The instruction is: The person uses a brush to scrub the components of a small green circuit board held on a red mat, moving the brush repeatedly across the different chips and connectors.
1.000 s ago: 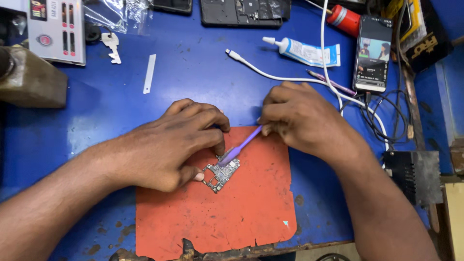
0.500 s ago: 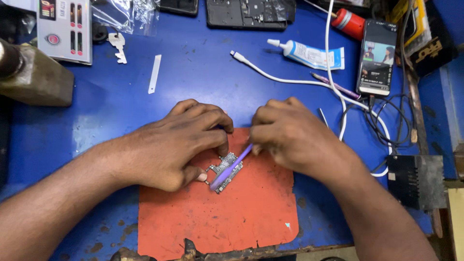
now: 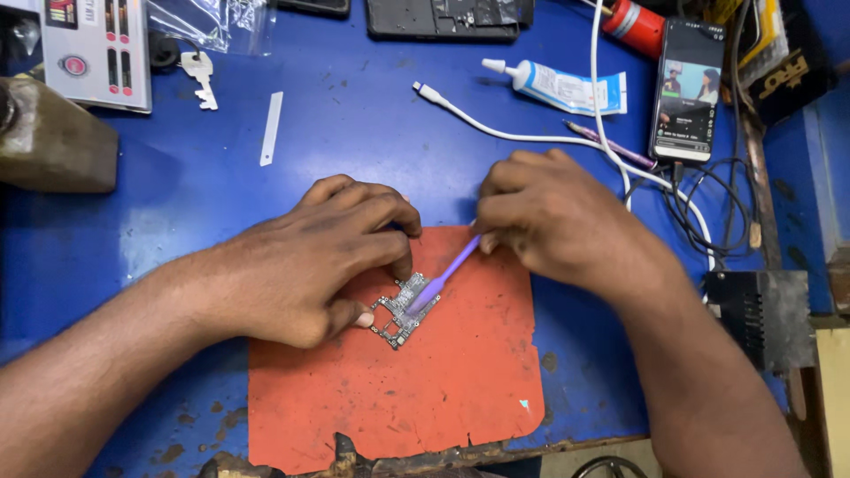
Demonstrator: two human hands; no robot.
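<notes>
Here, on the orange work mat (image 3: 425,389) at the near middle of the blue bench (image 3: 354,124): a small phone circuit board (image 3: 404,312), lying flat and slightly skewed. Left hand (image 3: 310,265) curled over the board's left side, fingers (image 3: 390,232) bent together, thumb tip pressed against the board's left edge, pinning it to the mat. Right hand (image 3: 553,221) just right of it, fingers closed together around the upper end of a purple plastic pry tool (image 3: 443,279); tool slanting down and left, flat tip resting on the board's top face. Hands near each other, not touching.

Farther back: a white charging cable (image 3: 496,128) snaking across the bench, a white glue tube (image 3: 567,87) lying on its side, a smartphone (image 3: 689,88) with a lit screen at the far right, a red-capped cylinder (image 3: 633,25) beside it. At far left: a key (image 3: 199,75), a thin white strip (image 3: 271,128), a clear plastic bag (image 3: 212,22). At the right edge: a dark metal block (image 3: 761,310)
</notes>
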